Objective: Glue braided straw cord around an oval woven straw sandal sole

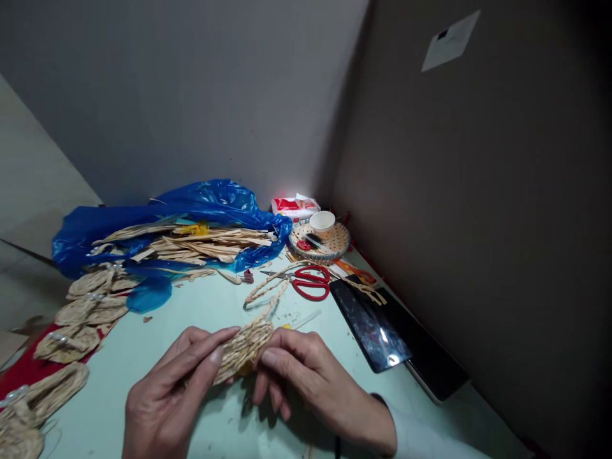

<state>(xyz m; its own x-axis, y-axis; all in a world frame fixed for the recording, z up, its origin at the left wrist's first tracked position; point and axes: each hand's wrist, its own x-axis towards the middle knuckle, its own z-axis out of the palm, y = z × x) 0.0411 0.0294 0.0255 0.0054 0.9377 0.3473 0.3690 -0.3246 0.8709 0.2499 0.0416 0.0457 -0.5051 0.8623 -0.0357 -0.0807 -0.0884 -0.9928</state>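
Note:
A woven straw piece (248,344) made of coiled braid is held up over the pale green table. My left hand (179,382) pinches its left end between thumb and fingers. At its right edge, my right hand (301,376) is closed, thumb against the forefinger; what lies between those fingertips is too small to make out. From the top of the piece a braided straw cord (268,290) runs up and loops back beside the red-handled scissors (310,282).
A blue plastic bag (109,223) holds straw strips (205,245) at the back left. Several woven straw pieces (69,343) line the left edge. A round basket (339,241) bears a white cup (322,221). Two dark flat devices, one a tablet (370,325), lie right.

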